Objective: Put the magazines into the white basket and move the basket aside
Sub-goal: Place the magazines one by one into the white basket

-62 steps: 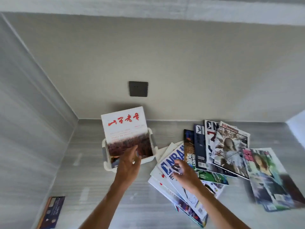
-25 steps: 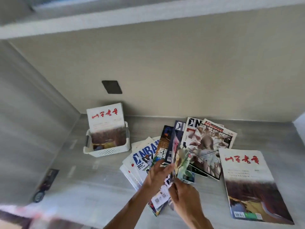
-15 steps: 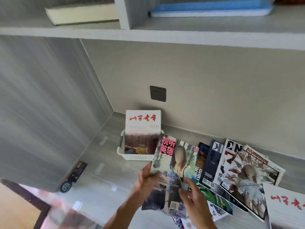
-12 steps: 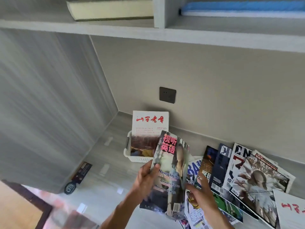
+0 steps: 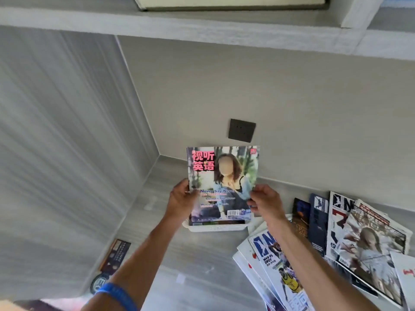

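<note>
A magazine with pink Chinese title and "Never Say Never" (image 5: 224, 173) stands upright, its lower edge inside the white basket (image 5: 215, 227) near the back wall. My left hand (image 5: 180, 200) grips its left edge and my right hand (image 5: 265, 203) grips its right edge. It hides the earlier magazine in the basket. Several more magazines (image 5: 336, 239) lie fanned out on the desk to the right, an NBA cover (image 5: 278, 268) nearest me.
A dark wall socket (image 5: 242, 130) sits above the basket. A grey side wall (image 5: 56, 153) closes the left. A small dark card with a round tag (image 5: 112, 261) lies at the left desk edge. A shelf (image 5: 202, 30) runs overhead.
The pink-titled magazine was lifted from the pile, carried left and up, turned upright, and now stands in the basket. My right hand has rejoined it on its right edge.
</note>
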